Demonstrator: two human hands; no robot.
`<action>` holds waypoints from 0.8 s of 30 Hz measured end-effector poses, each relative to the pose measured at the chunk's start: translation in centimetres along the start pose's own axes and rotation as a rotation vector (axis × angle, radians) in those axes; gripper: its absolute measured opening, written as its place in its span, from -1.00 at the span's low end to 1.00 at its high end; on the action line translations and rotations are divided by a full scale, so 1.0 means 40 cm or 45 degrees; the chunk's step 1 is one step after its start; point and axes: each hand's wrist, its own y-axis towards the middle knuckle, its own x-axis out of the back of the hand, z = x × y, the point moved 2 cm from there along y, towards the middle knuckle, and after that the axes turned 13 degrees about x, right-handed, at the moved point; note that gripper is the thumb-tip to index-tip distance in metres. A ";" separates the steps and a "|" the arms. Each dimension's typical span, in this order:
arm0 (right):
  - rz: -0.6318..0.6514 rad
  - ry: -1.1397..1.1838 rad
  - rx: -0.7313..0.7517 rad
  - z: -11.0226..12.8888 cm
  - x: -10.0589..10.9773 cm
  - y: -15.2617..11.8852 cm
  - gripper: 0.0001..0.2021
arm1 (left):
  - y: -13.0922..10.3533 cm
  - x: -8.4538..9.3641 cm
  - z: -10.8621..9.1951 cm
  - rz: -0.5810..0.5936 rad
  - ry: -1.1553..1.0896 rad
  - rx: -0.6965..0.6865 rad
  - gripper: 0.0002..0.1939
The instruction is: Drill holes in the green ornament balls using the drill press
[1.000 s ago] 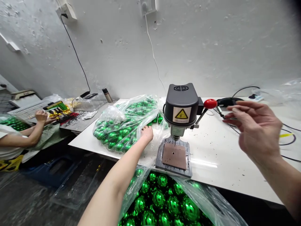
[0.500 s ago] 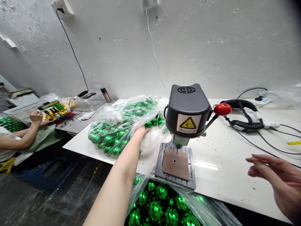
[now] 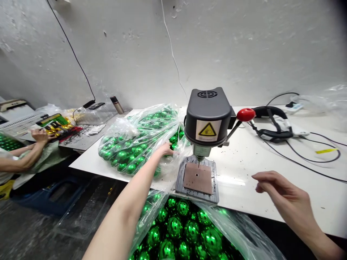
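Note:
My left hand [image 3: 165, 148] reaches to the mouth of a clear plastic bag [image 3: 123, 128] full of shiny green baubles [image 3: 137, 150]. Its visible fingers are spread at the bag's opening, beside the loose baubles there; some fingertips are hidden. My right hand [image 3: 284, 196] hovers over the front of the white table, fingers loosely bent and apart, holding nothing. Between my hands stands a small dark grey drill press [image 3: 208, 115] with a red-knobbed lever [image 3: 246, 115]. Beneath its bit, a brown square plate [image 3: 197, 180] with a hole lies on the grooved metal base [image 3: 180, 182].
Below the table's front edge, another open plastic bag holds green baubles [image 3: 175, 226]. A black headset [image 3: 273, 126] with cables lies at the right. To the left are a flask [image 3: 116, 104] and a co-worker's hands [image 3: 40, 135] near gold baubles. Dark crumbs dot the white table [image 3: 238, 202].
My right hand has moved left, closer to the drill press. My left hand stays at the bag's mouth, with its fingers showing more. The view has shifted slightly.

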 end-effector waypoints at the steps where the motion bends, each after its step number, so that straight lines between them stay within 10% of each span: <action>1: 0.037 0.020 0.056 0.009 -0.008 0.002 -0.88 | -0.015 -0.008 -0.008 0.015 0.027 0.001 -0.27; 12: 0.238 0.033 0.239 0.020 -0.026 -0.010 -0.89 | -0.148 -0.030 -0.007 -0.245 0.043 -0.022 -0.54; 20: -0.035 0.147 0.085 0.112 -0.004 0.096 -0.91 | -0.308 0.065 -0.053 -0.533 -0.836 -0.542 -0.62; 24: -0.196 0.426 0.206 0.222 -0.006 0.227 -0.84 | -0.453 0.064 -0.085 -0.064 -1.521 -0.234 -0.60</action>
